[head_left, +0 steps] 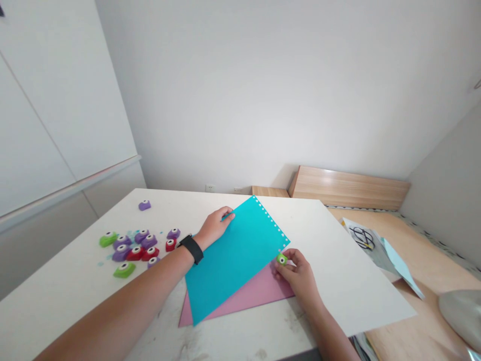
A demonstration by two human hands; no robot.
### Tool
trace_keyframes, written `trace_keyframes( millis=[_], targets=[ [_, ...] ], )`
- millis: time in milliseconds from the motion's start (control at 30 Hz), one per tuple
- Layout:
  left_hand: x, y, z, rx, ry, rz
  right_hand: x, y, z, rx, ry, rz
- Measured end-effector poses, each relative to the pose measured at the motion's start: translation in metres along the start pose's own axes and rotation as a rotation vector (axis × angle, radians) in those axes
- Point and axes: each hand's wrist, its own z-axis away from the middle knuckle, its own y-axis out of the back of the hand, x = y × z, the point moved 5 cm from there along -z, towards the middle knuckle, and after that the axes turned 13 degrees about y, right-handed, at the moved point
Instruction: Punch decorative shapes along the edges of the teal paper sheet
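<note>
My left hand (217, 225) pinches the far left edge of a blue sheet of paper (233, 255), which is tilted over a pink sheet (244, 298). A row of small punched shapes runs along the blue sheet's far right edge. At its right corner, my right hand (296, 271) grips a small green craft punch (281, 259) set against the paper's edge. To the left lie several more craft punches: purple ones (122, 252), red ones (150, 253) and green ones (124, 270). Small blue paper bits (131, 233) are scattered among them.
The white table (338, 286) carries everything. One purple punch (144, 205) sits apart near the far left edge. On the right, a wooden bed (424, 250) holds papers and a coiled black cable (362, 237). A white wall stands behind.
</note>
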Motion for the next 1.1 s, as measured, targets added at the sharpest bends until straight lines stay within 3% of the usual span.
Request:
trace_keyframes(
  millis=[467,833,1100],
  targets=[
    [0.001,0.003,0.000,0.037,-0.001,0.037,-0.021,0.000,0.002,0.046,-0.161,-0.360],
    [-0.004,0.000,-0.003,0.042,-0.014,0.038,-0.013,-0.001,0.001,0.065,-0.106,-0.316],
    [-0.001,0.002,-0.001,0.053,-0.014,0.054,-0.018,-0.004,-0.002,0.047,-0.147,-0.316]
  ],
)
